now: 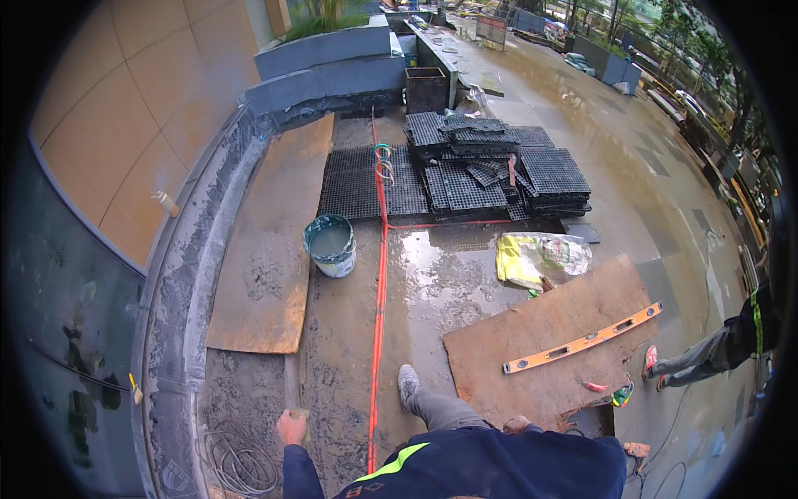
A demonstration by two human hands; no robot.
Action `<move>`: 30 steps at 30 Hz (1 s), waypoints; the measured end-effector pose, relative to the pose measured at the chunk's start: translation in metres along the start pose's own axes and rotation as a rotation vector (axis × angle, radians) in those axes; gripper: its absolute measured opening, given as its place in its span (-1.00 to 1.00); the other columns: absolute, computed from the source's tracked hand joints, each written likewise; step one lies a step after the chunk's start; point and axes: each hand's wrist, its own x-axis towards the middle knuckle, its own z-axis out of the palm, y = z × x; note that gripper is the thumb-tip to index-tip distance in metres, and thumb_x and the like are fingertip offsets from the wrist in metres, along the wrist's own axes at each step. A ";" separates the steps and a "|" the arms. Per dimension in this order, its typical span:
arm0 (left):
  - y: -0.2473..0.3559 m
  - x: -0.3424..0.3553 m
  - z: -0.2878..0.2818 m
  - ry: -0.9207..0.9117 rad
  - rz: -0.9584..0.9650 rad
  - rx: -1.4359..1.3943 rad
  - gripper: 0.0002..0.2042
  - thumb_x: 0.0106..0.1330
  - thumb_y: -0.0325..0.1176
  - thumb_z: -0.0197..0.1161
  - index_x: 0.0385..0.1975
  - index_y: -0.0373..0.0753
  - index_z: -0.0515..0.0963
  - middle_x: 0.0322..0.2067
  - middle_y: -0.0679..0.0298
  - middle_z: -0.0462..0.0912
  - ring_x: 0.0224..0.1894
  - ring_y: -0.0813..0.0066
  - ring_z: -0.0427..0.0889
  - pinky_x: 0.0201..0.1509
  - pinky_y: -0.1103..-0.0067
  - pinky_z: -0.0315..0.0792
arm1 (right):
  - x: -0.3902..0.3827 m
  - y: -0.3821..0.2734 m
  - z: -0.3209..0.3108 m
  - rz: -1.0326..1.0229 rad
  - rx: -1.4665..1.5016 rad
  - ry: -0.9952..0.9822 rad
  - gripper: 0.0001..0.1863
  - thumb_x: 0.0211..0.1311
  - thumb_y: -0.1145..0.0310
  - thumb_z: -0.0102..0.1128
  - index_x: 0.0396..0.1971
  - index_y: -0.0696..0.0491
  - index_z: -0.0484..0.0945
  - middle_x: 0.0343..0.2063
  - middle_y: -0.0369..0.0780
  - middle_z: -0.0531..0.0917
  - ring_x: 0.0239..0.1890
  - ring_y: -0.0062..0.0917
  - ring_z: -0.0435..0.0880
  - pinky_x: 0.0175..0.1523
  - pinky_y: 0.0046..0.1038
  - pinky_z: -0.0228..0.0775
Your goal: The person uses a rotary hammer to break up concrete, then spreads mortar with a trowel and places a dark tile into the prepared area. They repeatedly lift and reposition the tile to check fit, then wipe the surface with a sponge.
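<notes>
My left hand (291, 427) is closed around a small pale sponge-like block (305, 422), low over the wet, grimy floor. To its left lies a coil of grey cable (238, 459). My right hand (517, 424) shows only in part beside my dark blue sleeve, close to the lower edge of a brown plywood sheet (490, 337); its fingers are hidden. An orange spirit level (582, 337) rests on that sheet. Farther ahead, a bucket (330, 264) holds murky grey water.
Red conduits (381, 308) run along the floor ahead of me. Another plywood sheet (258, 274) lies at the left, beside the wall base. Black grid panels (474, 179) are stacked ahead, near a yellow-and-white sack (540, 256). Another person's leg (702, 358) stands at the right.
</notes>
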 end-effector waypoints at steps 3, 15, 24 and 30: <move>0.044 0.067 0.001 -0.034 -0.046 0.004 -0.73 0.20 -0.22 0.44 -0.18 -0.20 0.65 -0.16 -0.16 0.78 0.05 -0.22 0.73 0.13 0.07 0.56 | 0.019 -0.137 -0.084 0.104 0.667 0.107 -0.52 0.35 0.40 0.25 0.26 0.11 0.64 -0.06 -0.09 0.82 -0.13 -0.24 0.88 -0.11 -0.18 0.78; 0.298 0.473 0.073 -0.069 0.341 0.047 -0.38 0.33 -0.01 0.45 0.35 -0.12 0.58 0.14 -0.15 0.68 0.23 -0.22 0.59 0.32 0.07 0.48 | 0.117 -0.534 -0.334 -0.347 0.884 0.484 -0.57 0.49 0.34 0.22 0.26 0.17 0.59 -0.09 -0.15 0.78 -0.21 -0.48 0.80 -0.21 -0.42 0.64; 0.518 0.849 0.332 -0.341 0.798 0.514 -0.59 0.40 -0.13 0.30 0.25 0.15 0.68 0.12 0.18 0.70 0.27 0.03 0.58 0.23 -0.02 0.50 | 0.187 -0.573 -0.146 0.567 0.816 0.086 -0.61 0.45 0.36 0.22 0.19 0.17 0.66 -0.19 -0.14 0.79 -0.27 -0.39 0.83 -0.36 -0.29 0.69; 0.521 0.956 0.490 -0.514 0.864 0.828 -0.38 0.52 -0.20 0.05 0.60 0.29 0.24 0.53 0.27 0.36 0.44 -0.10 0.47 0.32 -0.19 0.43 | 0.180 -0.642 -0.128 0.733 1.057 0.326 -0.62 0.44 0.33 0.15 0.15 0.15 0.70 -0.22 -0.21 0.79 -0.32 -0.50 0.84 -0.28 -0.39 0.70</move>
